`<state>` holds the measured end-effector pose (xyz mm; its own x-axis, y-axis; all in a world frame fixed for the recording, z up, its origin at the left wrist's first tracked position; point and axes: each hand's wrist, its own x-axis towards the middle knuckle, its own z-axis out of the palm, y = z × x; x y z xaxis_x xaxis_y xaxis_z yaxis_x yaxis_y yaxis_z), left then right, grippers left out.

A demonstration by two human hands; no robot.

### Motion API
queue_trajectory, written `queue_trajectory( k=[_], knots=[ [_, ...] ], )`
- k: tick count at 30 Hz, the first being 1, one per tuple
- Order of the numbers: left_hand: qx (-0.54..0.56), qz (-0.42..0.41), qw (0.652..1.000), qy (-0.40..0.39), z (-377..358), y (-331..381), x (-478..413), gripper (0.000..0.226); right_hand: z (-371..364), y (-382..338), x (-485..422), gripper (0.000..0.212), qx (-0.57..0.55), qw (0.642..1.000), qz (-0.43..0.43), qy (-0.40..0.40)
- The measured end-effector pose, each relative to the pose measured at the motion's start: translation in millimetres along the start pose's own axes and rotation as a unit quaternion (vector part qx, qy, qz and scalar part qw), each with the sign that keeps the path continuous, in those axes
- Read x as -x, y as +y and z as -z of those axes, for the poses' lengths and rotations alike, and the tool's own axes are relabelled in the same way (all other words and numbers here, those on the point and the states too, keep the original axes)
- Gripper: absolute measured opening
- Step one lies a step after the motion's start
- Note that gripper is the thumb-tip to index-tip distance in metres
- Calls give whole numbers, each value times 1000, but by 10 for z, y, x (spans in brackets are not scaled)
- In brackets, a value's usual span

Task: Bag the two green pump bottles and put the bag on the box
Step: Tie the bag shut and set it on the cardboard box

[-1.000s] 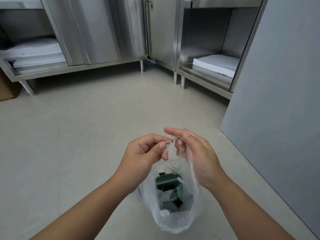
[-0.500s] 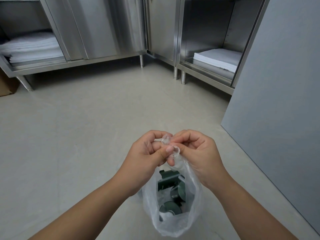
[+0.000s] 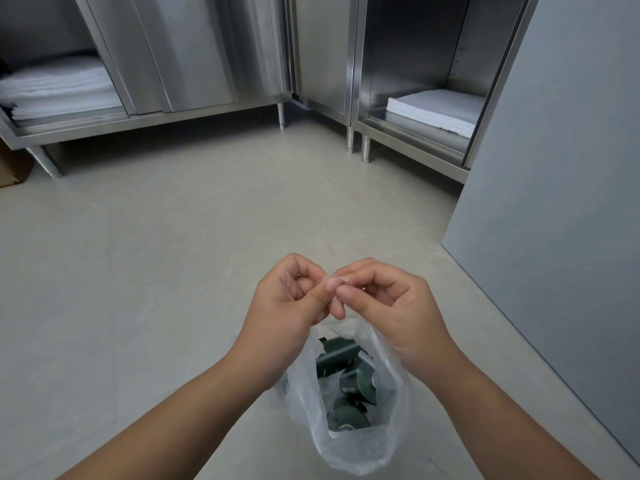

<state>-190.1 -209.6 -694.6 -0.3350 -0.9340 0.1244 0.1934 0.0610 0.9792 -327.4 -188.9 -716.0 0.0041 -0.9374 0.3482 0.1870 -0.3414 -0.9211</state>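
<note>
Where the left edge of the room met the floor, one corner of a cardboard box (image 3: 12, 169) showed, brown, partly cut off by the view and standing just beside a cabinet leg.

Item: stainless steel cabinet (image 3: 194, 64), on short legs, sliding doors pushed across; its open left bay held a stack of white folded sheets (image 3: 59, 88).

Item: pale grey floor (image 3: 156, 254), smooth, running from the cabinets to the person.

Item: left hand (image 3: 287, 306), forearm bare, fingers curled inward, thumb and forefinger pinching the gathered top of the bag.

Item: clear plastic bag (image 3: 356, 441), thin and crinkled, hanging below both hands between the two forearms. Whether its bottom touched the floor could not be told.

Item: green pump bottles (image 3: 349, 375), dark green, inside the bag, tilted and leaning against each other. Their number could not be counted surely through the film. They sat well apart from the box.

Item: right hand (image 3: 391, 306), fingers curled, fingertips touching those of the left and pinching the same twist of plastic at the bag's mouth.

Item: second steel cabinet (image 3: 356, 64), set at an angle to the first, one bay open, holding a flat pile of white sheets (image 3: 436, 110).

Item: grey panel (image 3: 554, 168), plain and upright, filling the right side of the room.
</note>
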Motion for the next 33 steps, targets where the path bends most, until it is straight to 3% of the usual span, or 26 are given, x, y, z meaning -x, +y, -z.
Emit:
queue_trajectory(
  k=[2, 7, 14, 19, 26, 33],
  knots=[
    [-9, 28, 999, -41, 33, 23, -16, 17, 0, 11, 5, 3, 2, 1000, -9, 16],
    [-15, 107, 978, -178, 126, 73, -23, 15, 33, -1, 20, 12, 0, 998, -60, 20],
    [-37, 158, 953, -255, 227, 17, -48, 12, 64, 80, 0, 17, -20, 992, -113, 56],
    [-150, 107, 965, -188, 184, 32, -70, 13, 86, 91, 4, 17, -41, 989, -128, 63],
    [-220, 49, 972, -62, 147, -60, -94, 14, 123, 51, 24, 13, -95, 985, -121, 83],
    [-279, -3, 960, 20, 109, -87, -80, 18, 151, 61, 25, 7, -120, 986, -103, 46]
  ],
)
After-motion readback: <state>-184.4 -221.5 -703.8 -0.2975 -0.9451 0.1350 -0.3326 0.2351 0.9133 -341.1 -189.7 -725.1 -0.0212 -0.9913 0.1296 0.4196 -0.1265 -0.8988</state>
